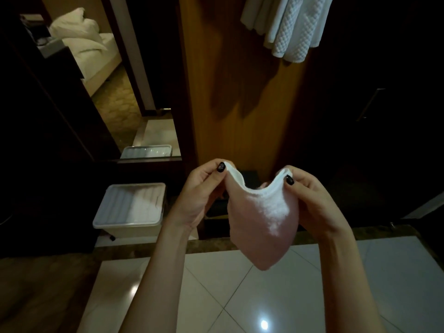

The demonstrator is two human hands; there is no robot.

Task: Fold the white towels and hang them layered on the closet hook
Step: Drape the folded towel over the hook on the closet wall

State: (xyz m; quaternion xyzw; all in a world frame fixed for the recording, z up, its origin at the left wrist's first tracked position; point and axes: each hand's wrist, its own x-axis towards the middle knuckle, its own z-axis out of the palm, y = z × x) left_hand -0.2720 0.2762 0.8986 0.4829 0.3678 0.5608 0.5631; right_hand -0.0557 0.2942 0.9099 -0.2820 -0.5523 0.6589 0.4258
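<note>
Dim closet alcove with glossy tiled floor [240,296], left hand [204,191] and right hand [310,200] each pinching a top corner of a small white towel [262,227] sagging between them, folded towels [286,22] hanging above, lidded plastic bin [131,210] at left.

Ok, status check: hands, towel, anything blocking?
The left hand and right hand each pinch a top corner of small white terry towel. Sagging between them, not yet hung. White waffle-weave towels hang above; path open.
</note>
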